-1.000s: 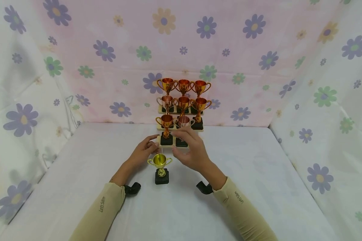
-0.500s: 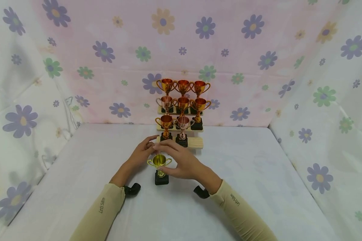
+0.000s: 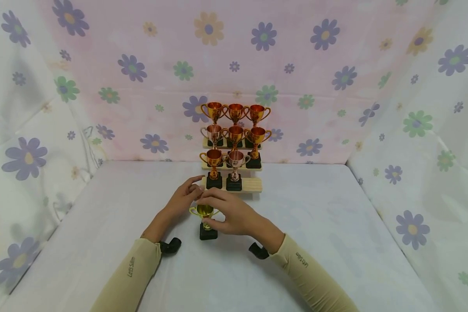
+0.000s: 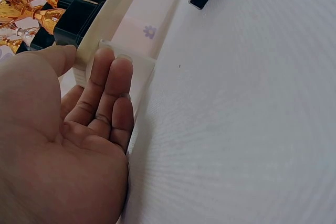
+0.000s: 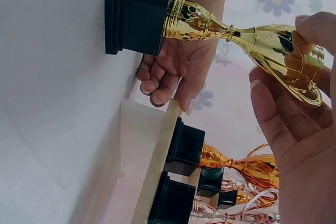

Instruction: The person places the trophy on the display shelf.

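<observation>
A small gold trophy with two handles and a black square base stands upright in front of a tiered wooden display stand. My right hand holds its cup between thumb and fingers; in the right wrist view the thumb and fingers lie on either side of the gold cup. At the stand's front left corner, my left hand grips the end of the lowest shelf. The left wrist view shows the thumb on the shelf edge and the fingers against the pale support under it.
An orange-gold trophy and a rose-coloured trophy occupy the lowest shelf, with bare wood at its right end. Several more trophies fill the tiers behind. A flowered cloth hangs behind the white table.
My right hand has come down and toward me from the rose-coloured trophy on the lowest shelf to the gold trophy and taken hold of its cup. The left hand has stayed at the stand.
</observation>
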### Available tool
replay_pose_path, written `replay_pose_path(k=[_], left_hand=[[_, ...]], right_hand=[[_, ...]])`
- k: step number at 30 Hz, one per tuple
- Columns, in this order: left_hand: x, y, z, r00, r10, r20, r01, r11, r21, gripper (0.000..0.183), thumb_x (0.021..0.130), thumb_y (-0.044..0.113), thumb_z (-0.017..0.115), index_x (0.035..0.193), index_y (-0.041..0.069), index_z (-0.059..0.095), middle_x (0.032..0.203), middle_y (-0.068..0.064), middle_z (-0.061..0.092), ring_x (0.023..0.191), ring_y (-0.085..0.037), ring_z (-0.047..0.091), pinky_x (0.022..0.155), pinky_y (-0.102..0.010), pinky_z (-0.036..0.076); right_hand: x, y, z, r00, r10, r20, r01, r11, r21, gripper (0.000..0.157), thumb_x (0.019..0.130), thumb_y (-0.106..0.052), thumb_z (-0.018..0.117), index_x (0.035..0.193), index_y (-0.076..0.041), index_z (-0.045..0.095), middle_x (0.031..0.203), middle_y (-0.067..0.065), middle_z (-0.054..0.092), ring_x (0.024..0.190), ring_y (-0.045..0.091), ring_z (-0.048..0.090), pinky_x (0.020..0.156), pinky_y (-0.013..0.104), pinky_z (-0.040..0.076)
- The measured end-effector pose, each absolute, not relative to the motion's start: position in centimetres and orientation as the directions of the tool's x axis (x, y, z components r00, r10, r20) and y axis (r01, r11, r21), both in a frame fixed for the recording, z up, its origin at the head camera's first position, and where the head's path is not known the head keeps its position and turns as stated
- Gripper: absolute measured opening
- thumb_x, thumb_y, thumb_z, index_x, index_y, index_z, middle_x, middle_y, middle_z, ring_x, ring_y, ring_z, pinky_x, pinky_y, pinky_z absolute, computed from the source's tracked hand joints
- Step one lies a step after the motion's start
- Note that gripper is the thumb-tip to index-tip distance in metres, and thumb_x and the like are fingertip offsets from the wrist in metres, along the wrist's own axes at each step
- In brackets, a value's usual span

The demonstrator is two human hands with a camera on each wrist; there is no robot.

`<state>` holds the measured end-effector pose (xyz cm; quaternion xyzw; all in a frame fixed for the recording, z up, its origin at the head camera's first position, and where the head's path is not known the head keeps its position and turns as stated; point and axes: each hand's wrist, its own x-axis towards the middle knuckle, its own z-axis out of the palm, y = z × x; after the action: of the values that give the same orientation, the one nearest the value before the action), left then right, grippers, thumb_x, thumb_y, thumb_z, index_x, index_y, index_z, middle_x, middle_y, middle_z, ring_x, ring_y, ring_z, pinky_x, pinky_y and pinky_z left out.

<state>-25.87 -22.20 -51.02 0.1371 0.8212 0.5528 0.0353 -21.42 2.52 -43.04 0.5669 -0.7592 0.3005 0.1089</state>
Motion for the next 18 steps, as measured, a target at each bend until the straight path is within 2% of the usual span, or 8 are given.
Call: replay_pose_path(k=[11, 18], left_hand=[[-25.9, -22.3, -51.0, -0.960, 0.264, 0.094, 0.185, 0.345, 0.920, 0.056, 0.113, 0.035, 0.053, 0.164, 0.014, 0.038, 0.113, -0.010, 0.074, 0.106, -0.022, 0.071, 0.104, -0.049, 0.051], [-26.1, -22.3, -51.1, -0.958, 0.268, 0.106, 0.198, 0.342, 0.919, 0.056, 0.114, 0.032, 0.052, 0.163, 0.011, 0.038, 0.112, -0.012, 0.074, 0.106, -0.020, 0.072, 0.101, -0.042, 0.055]], right_hand=[[-21.6, 3.0, -42.6, -0.330, -0.801, 0.499, -0.931, 0.190, -0.311, 0.042, 0.099, -0.022, 0.077, 0.138, -0.011, 0.065, 0.137, 0.004, 0.060, 0.115, 0.010, 0.061, 0.097, 0.018, 0.051], [-21.8, 4.0, -41.4, -0.327, -0.792, 0.516, -0.935, 0.193, -0.298, 0.042, 0.098, -0.024, 0.078, 0.137, -0.011, 0.066, 0.133, 0.002, 0.062, 0.112, 0.008, 0.063, 0.096, 0.019, 0.052]])
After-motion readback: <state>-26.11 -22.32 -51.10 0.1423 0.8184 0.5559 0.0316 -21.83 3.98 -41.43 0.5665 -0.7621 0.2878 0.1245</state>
